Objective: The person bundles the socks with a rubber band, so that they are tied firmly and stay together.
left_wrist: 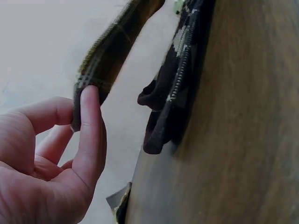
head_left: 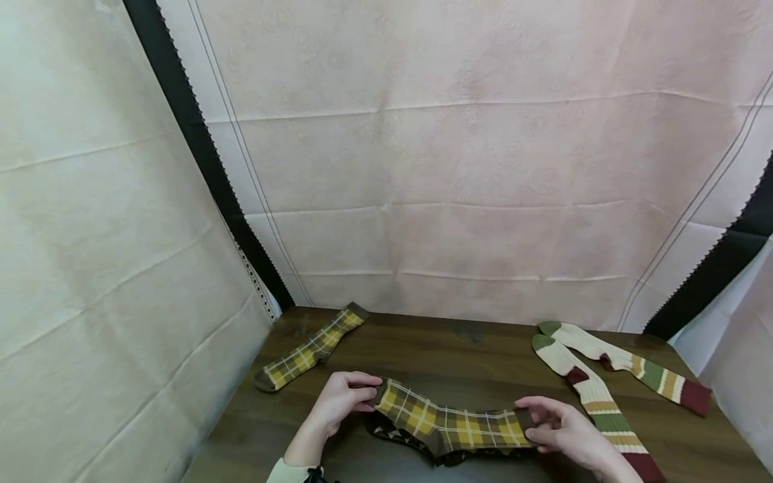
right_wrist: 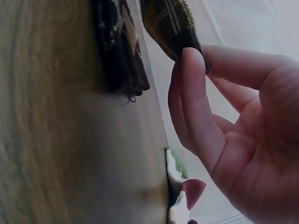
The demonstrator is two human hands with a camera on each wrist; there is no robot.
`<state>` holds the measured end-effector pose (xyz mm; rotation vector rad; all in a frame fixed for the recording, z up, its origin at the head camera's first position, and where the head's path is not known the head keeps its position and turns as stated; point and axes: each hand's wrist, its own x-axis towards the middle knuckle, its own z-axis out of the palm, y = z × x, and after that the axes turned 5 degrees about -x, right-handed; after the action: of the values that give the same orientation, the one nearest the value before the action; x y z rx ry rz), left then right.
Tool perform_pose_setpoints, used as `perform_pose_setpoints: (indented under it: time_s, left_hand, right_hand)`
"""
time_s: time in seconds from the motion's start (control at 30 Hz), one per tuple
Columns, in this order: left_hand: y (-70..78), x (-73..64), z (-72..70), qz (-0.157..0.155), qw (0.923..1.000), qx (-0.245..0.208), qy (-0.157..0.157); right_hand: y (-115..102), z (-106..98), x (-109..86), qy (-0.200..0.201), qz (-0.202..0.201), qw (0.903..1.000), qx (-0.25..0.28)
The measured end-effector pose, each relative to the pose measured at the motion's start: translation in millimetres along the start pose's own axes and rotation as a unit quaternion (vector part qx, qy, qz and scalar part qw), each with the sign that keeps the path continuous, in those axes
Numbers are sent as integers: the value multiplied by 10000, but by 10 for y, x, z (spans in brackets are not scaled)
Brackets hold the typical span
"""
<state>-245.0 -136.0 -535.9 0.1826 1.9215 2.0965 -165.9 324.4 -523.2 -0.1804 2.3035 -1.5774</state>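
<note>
A yellow and brown plaid sock [head_left: 465,428] is stretched sideways between both hands. My left hand [head_left: 345,401] pinches its left end between thumb and fingers, and my right hand [head_left: 564,433] pinches the opposite end. Under it lie dark patterned socks [left_wrist: 180,77], mostly hidden by the plaid one in the head view. Both wrist views show the plaid sock raised apart from this dark pile. A second plaid sock [head_left: 314,350] lies flat at the back left, beyond my left hand.
Two striped socks in cream, green, tan and maroon lie on the right, one sock [head_left: 649,372] farther back and the other sock [head_left: 598,396] close to my right hand. The brown wooden table [head_left: 477,362] meets a pale cloth wall [head_left: 471,201] behind.
</note>
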Motion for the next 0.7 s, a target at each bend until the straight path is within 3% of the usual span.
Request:
perform_pose_setpoints:
  time_s: [0.27, 0.7]
  left_hand:
    - [-16, 0, -10, -36, 9999, 93, -79]
    - [16, -61, -28, 22, 9996, 274, -86]
  right_hand:
    - [97, 64, 41, 80, -172, 9998, 99]
    - [73, 66, 68, 54, -34, 9998, -189]
